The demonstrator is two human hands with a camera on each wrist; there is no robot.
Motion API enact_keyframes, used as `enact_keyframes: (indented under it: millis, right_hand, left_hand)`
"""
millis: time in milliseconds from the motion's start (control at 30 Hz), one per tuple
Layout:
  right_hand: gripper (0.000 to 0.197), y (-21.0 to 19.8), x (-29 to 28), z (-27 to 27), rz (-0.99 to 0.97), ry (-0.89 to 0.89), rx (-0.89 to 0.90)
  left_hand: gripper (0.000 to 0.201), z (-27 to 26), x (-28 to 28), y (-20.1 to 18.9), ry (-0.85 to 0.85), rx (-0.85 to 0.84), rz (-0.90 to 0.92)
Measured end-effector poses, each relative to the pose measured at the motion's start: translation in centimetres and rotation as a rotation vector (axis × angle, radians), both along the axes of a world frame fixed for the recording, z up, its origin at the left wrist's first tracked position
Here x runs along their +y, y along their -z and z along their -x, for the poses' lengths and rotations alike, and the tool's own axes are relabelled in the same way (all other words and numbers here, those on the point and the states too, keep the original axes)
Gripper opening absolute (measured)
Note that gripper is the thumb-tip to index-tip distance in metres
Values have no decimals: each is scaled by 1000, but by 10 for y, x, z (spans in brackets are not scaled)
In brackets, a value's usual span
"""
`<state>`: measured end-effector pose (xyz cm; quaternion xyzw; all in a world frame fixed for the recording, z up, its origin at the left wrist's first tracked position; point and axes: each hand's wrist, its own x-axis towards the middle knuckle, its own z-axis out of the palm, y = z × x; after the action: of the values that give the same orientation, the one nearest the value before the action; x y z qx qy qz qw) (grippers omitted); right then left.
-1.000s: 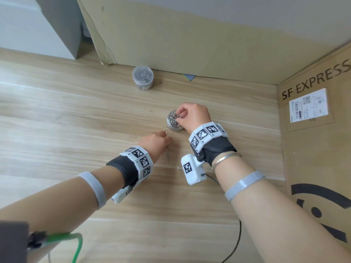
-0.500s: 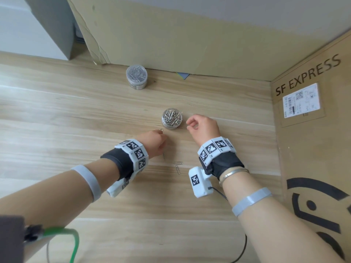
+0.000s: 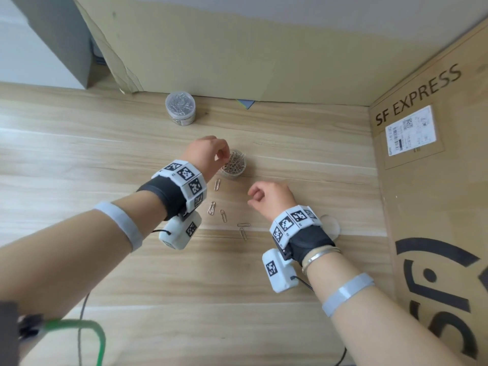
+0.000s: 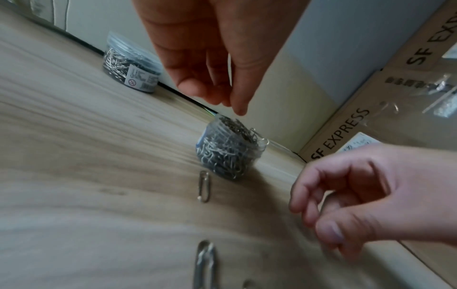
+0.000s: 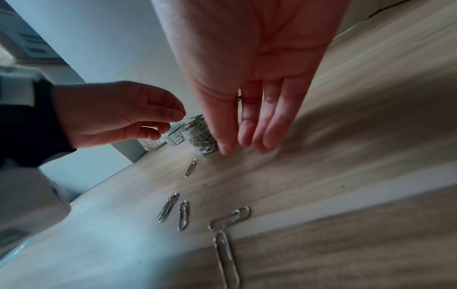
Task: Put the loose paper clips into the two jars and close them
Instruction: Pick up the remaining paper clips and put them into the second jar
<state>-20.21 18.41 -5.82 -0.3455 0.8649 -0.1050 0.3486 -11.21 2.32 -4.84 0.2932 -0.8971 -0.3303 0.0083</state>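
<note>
Left hand (image 3: 208, 151) has swung up from the counter (image 3: 79, 159) and now hovers over the open jar (image 3: 233, 165), fingertips bunched, probably dropping a clip, though none shows. Right hand (image 3: 269, 196) has pulled back from the jar, loosely curled, empty. Five paper clips (image 3: 223, 215) left on the counter; far jar (image 3: 181, 108) looks capped.

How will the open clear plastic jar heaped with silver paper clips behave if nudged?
The open clear plastic jar looks squat, so probably slides rather than tips. It seems heavy for its size, packed with metal. Clips heaped above the rim may spill if jolted.
</note>
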Motion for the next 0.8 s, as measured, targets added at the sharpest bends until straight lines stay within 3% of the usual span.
enact_keyframes:
  millis: [167, 333, 400, 500, 600, 800]
  right_hand:
    - [53, 0, 0, -11, -146, -214, -18]
    - [67, 2, 3, -23, -180, -337, 31]
    - [63, 3, 4, -24, -179, -354, 47]
    - [40, 2, 5, -22, -161, -299, 20]
    - [22, 2, 4, -20, -172, -310, 22]
    - [17, 8, 0, -27, -184, -345, 46]
  left_hand:
    - [16, -28, 10, 6, 104, -191, -4]
    - [54, -42, 20, 19, 226, -379, -44]
    - [63, -42, 20, 21, 229, -385, -47]
    - [66, -43, 20, 22, 223, -399, -43]
    - [52, -43, 22, 23, 203, -397, -38]
    - [34, -47, 22, 26, 131, -372, -56]
